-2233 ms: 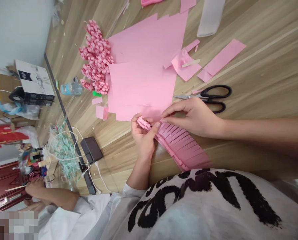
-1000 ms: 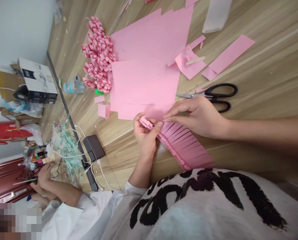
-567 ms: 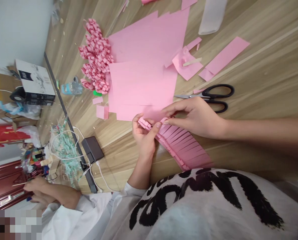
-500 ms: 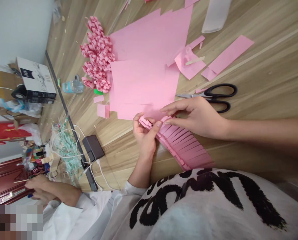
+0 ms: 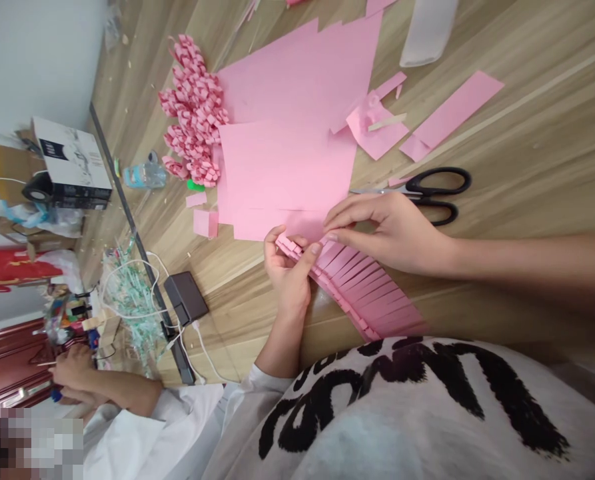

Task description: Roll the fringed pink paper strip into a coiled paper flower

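A fringed pink paper strip (image 5: 384, 300), cut into many narrow tabs with a folded or curled edge, runs from my fingers down toward my shirt. My left hand (image 5: 291, 270) grips its upper end between thumb and fingers. At the strip's tabs, my right hand (image 5: 392, 233) pinches one with thumb and fingertips. Black-handled scissors (image 5: 440, 193) lie just beyond my right hand, their blades partly behind it. Large pink paper sheets (image 5: 287, 147) are spread past both hands. Beside them is a heap of curled pink paper flowers (image 5: 194, 113).
Pink scraps (image 5: 377, 127) and a cut strip (image 5: 454, 113) lie near a translucent case (image 5: 430, 30). Toward the left are a bottle (image 5: 144, 175), a dark box with cables (image 5: 186, 297), green tinsel-like pieces (image 5: 132, 293), a carton (image 5: 72, 157) and another person's hands (image 5: 74, 373).
My right thumb and fingers have closed together on a tab of the fringed strip. My left hand keeps its hold, nearly still. The other person's hands have shifted slightly.
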### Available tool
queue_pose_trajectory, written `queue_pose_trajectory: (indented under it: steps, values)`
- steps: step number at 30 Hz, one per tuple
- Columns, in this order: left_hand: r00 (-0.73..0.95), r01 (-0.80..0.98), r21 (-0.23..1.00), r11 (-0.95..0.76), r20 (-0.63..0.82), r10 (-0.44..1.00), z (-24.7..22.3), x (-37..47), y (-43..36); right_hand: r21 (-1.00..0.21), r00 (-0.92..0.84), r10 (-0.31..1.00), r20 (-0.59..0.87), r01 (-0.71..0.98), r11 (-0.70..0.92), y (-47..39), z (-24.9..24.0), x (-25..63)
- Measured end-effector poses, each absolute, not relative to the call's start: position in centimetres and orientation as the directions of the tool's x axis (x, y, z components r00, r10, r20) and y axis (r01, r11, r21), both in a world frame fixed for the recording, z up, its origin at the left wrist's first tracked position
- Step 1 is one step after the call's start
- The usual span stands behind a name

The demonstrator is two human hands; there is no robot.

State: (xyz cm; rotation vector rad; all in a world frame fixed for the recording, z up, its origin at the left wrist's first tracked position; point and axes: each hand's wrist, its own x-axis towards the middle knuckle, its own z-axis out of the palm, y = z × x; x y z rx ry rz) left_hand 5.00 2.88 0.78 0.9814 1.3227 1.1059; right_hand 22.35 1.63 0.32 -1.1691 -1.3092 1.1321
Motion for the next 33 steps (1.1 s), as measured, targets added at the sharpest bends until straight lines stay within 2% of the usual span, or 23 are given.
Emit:
queue_pose_trajectory:
  steps: [12,19,26,33]
  values:
    - [-0.057,-0.045,0.976,0.212,-0.214,0.975,0.71,5.08,2.94,-0.991,-0.066,0.99,0.122,0.05,0.126,1.62,0.34,22.57]
    - [-0.026,-0.056,0.979,0.194,-0.196,0.98,0.58,4.83,2.86,-0.994,-0.023,0.995,0.101,0.035,0.102,1.6,0.31,22.41]
    - [0.06,-0.101,0.983,0.152,-0.147,0.987,0.26,4.72,2.67,-0.993,0.001,0.993,0.12,0.011,0.12,1.6,-0.14,22.18]
    - [-0.002,-0.1,0.988,0.117,-0.117,0.993,0.2,4.74,2.71,-0.994,-0.011,0.994,0.107,0.008,0.107,1.62,0.1,22.3]
